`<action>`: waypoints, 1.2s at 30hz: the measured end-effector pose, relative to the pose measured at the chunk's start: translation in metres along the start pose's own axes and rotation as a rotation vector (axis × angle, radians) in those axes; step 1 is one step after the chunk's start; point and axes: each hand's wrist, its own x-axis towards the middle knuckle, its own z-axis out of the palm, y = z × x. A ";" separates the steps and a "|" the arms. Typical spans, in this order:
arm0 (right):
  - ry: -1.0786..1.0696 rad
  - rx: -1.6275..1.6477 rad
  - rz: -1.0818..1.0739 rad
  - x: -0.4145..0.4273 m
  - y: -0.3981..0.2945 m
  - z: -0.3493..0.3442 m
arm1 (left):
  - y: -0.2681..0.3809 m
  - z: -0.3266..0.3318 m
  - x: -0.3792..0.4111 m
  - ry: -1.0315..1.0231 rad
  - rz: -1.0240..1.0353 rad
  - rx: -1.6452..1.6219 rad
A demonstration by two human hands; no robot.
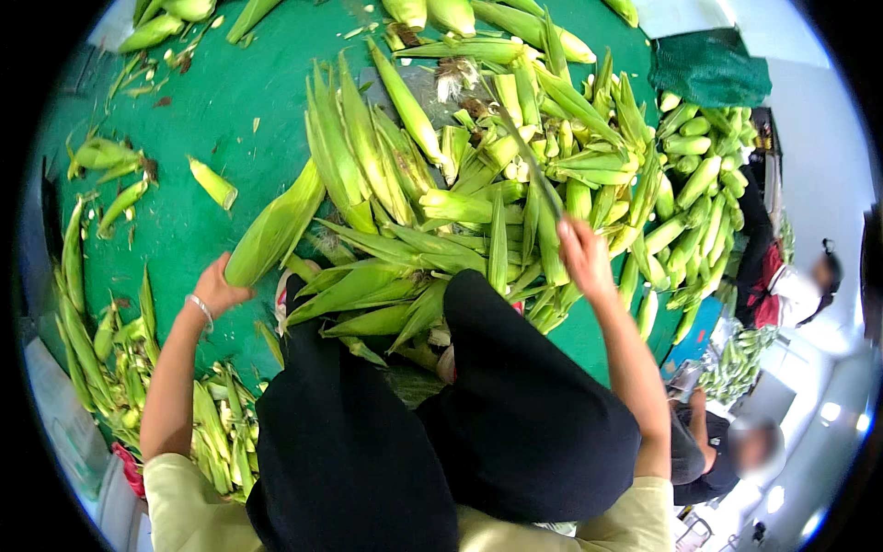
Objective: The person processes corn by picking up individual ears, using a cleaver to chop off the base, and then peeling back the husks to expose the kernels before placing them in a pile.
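Observation:
My left hand (219, 286), with a bracelet at the wrist, grips the base of an ear of corn in its green husk (279, 228); the tip points up and away to the right. In my right hand (585, 259) is a knife, its long narrow blade (530, 155) slanting up and left over cut husks and stalk ends. The handle is mostly hidden by my fingers. Between my hands lies a heap of corn husks (386, 290), partly against my black-clad knees. A dark grey board (414, 90) shows beneath part of the heap.
Trimmed corn ears (697, 179) spill from a green mesh sack (710, 72) at right. Husk scraps (221, 428) pile up at lower left. A short cut piece (212, 183) lies on the green floor (241, 90). Two other people (786, 290) are at the right.

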 end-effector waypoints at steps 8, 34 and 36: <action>-0.067 -0.218 -0.427 0.179 0.002 0.031 | 0.083 -0.020 -0.107 0.265 -0.194 -0.266; 0.079 0.744 -0.264 0.047 -0.043 -0.010 | 0.233 0.057 0.081 0.414 0.419 0.681; 0.269 0.546 -0.463 0.072 -0.046 0.005 | 0.237 0.056 0.080 0.426 0.424 0.710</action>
